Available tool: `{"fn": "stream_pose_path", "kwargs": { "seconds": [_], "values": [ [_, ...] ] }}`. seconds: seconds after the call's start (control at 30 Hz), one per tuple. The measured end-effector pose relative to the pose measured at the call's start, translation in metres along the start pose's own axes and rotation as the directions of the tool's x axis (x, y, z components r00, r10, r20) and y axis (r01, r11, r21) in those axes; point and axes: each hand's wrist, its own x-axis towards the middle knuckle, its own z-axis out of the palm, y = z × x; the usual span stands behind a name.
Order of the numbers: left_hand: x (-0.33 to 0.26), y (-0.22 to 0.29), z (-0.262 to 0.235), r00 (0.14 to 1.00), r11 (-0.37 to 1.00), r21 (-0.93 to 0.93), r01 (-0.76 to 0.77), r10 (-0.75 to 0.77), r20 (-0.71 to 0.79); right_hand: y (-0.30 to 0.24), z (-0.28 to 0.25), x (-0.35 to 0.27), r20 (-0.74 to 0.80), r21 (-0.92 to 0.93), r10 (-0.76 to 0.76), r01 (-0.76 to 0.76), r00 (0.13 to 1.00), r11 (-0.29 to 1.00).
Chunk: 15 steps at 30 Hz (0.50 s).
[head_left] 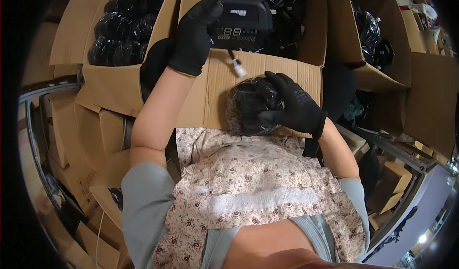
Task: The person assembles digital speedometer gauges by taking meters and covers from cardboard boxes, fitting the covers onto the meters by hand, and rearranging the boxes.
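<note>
Head view: black display unit (241, 22) with segmented screen and a dangling white-tipped cable (237, 68), held up over the open cardboard box (215, 92). Left hand (193, 34), gloved, closed round its left edge. Right hand (291, 106) grips a plastic-wrapped black bundle (246, 109) at the box's front flap. Boxes crowd both sides; little free room.

Black knit gloves on left hand (193, 38) and right hand (292, 107); short grey sleeves, floral apron with lace strip.

Open cardboard box (306, 44) holding loose black devices (287, 10), neighbouring cardboard box (103, 85) packed with black wrapped bundles (124, 25)
</note>
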Motion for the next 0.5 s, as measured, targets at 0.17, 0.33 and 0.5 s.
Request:
{"fn": "stream_pose_path", "kwargs": {
  "seconds": [0.17, 0.33, 0.5],
  "values": [
    [0.004, -0.016, 0.006, 0.989, 0.874, -0.464, 0.145, -0.122, 0.078, 0.006, 0.003, -0.002, 0.011, -0.086, -0.006, 0.007, 1.000, 0.996],
    [-0.005, -0.038, -0.007, 0.990, 0.975, -0.170, 0.140, -0.142, 0.001, 0.002, 0.001, -0.006, 0.045, -0.129, -0.042, 0.048, 0.998, 0.991],
    [-0.011, -0.043, -0.003, 0.995, 0.996, 0.065, 0.067, -0.063, -0.073, 0.007, 0.008, -0.010, -0.039, 0.248, -0.091, 0.098, 0.995, 0.964]
  ]
}}
